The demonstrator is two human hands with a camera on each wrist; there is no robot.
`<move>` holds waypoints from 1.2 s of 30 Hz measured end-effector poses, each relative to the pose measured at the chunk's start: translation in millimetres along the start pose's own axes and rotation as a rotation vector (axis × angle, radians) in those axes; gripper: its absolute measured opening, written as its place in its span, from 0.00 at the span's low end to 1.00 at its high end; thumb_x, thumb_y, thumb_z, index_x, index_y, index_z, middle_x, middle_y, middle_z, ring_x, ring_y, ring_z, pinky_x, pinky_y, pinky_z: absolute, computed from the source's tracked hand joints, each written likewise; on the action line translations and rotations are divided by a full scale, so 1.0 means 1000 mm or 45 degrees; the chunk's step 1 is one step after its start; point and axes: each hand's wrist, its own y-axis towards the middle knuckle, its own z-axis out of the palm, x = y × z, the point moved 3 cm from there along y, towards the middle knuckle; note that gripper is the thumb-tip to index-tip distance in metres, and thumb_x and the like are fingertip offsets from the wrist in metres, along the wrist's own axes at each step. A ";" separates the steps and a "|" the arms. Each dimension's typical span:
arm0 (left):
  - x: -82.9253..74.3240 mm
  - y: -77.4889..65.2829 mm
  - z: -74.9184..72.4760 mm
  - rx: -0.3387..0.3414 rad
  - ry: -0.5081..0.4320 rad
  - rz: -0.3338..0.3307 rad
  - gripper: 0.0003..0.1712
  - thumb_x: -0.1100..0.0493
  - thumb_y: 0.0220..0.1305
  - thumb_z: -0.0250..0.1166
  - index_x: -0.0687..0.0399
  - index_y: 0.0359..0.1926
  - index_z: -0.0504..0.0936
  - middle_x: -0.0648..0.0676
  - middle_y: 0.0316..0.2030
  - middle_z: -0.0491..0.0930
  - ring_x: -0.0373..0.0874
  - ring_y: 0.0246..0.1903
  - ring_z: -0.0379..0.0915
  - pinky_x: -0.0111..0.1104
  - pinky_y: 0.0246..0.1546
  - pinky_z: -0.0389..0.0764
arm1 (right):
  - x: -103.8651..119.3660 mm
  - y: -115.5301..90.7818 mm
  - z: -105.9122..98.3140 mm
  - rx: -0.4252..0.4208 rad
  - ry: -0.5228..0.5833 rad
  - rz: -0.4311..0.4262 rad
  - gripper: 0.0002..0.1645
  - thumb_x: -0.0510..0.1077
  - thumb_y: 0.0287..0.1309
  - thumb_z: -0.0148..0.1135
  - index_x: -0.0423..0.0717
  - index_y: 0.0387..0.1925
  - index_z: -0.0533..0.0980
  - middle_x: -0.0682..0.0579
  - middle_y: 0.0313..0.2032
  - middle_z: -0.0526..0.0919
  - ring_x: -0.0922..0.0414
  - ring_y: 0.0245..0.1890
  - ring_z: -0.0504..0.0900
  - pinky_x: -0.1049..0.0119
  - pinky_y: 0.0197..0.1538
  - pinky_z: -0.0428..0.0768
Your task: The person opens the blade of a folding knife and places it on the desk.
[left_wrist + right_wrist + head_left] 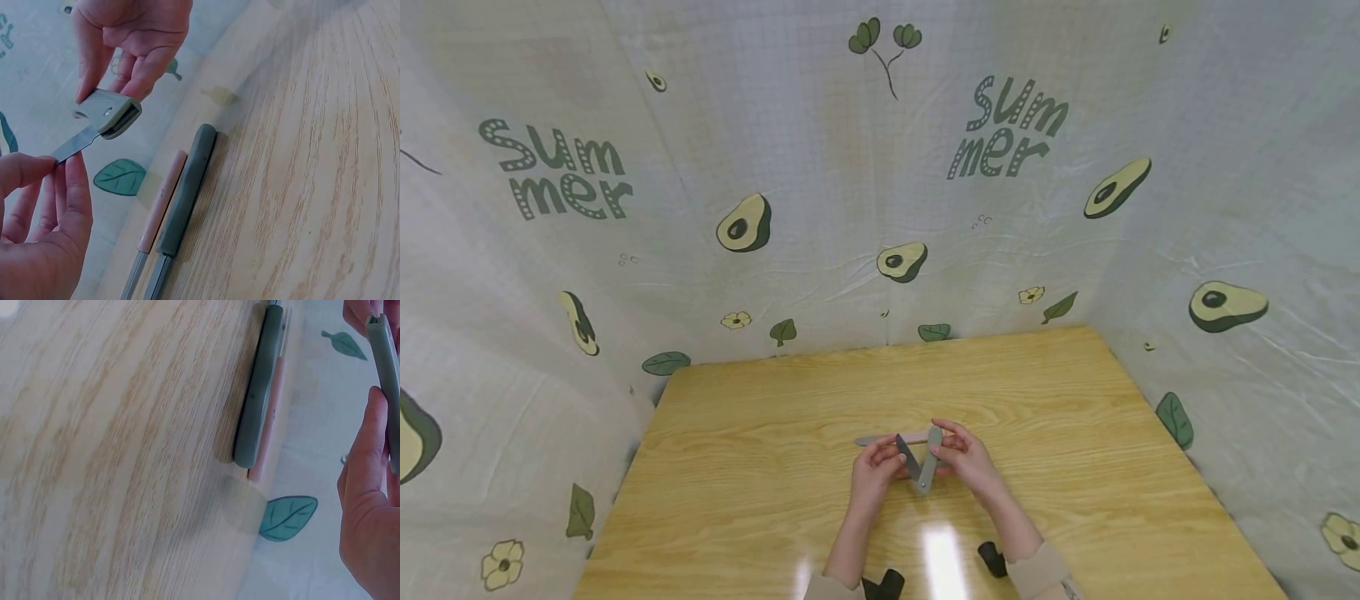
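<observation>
Both hands hold a folding knife with a grey-green handle (929, 463) and a dark blade (907, 457), partly unfolded so the two form a V in the head view. Thumb and fingers of my left hand (47, 219) pinch the blade (76, 144). My right hand (972, 467) grips the handle between thumb and fingers. On the table beyond lie a pink-handled knife (164, 201) and a thicker dark-green-handled utensil (187, 190), side by side. The hands partly cover these two in the head view, and the green one's far end is cut off in the wrist views.
A wood-grain table (760, 467) lies beneath the hands. Pale cloth (820, 167) printed with avocados, leaves and lettering hangs along its back and sides. Black wrist-worn pieces (889, 585) show near the forearms.
</observation>
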 end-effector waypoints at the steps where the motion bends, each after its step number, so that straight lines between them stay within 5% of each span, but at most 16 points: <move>1: 0.000 0.000 0.000 -0.003 -0.005 0.000 0.23 0.75 0.58 0.62 0.74 0.55 0.73 0.53 0.35 0.81 0.41 0.34 0.79 0.33 0.39 0.87 | 0.000 0.000 0.000 -0.001 0.000 -0.003 0.31 0.34 0.62 0.61 0.38 0.66 0.66 0.47 0.39 0.74 0.56 0.39 0.78 0.48 0.46 0.85; 8: -0.003 -0.002 0.000 -0.027 -0.005 -0.016 0.23 0.74 0.59 0.62 0.73 0.56 0.72 0.53 0.35 0.80 0.41 0.33 0.79 0.33 0.38 0.86 | 0.001 0.000 -0.001 -0.010 0.024 -0.010 0.31 0.34 0.62 0.61 0.38 0.67 0.66 0.46 0.40 0.75 0.56 0.38 0.78 0.46 0.46 0.85; 15: 0.004 -0.002 -0.003 -0.006 -0.016 0.128 0.21 0.72 0.58 0.63 0.71 0.54 0.73 0.52 0.34 0.80 0.39 0.32 0.78 0.31 0.35 0.86 | -0.001 0.000 -0.003 -0.022 0.075 -0.003 0.31 0.32 0.62 0.59 0.37 0.67 0.65 0.46 0.39 0.74 0.55 0.38 0.78 0.48 0.46 0.86; 21: 0.001 -0.002 -0.001 -0.095 -0.044 0.062 0.24 0.76 0.59 0.61 0.72 0.58 0.71 0.51 0.32 0.79 0.38 0.30 0.78 0.29 0.35 0.86 | 0.001 -0.003 -0.005 -0.010 0.072 -0.018 0.32 0.34 0.63 0.60 0.37 0.67 0.64 0.45 0.40 0.76 0.54 0.39 0.81 0.46 0.49 0.84; 36: 0.000 -0.004 -0.003 -0.157 -0.095 0.125 0.24 0.76 0.58 0.62 0.74 0.57 0.70 0.50 0.31 0.76 0.37 0.30 0.77 0.29 0.33 0.86 | -0.002 -0.002 -0.008 -0.070 0.180 -0.036 0.28 0.31 0.61 0.60 0.38 0.63 0.66 0.47 0.35 0.77 0.54 0.34 0.82 0.48 0.46 0.86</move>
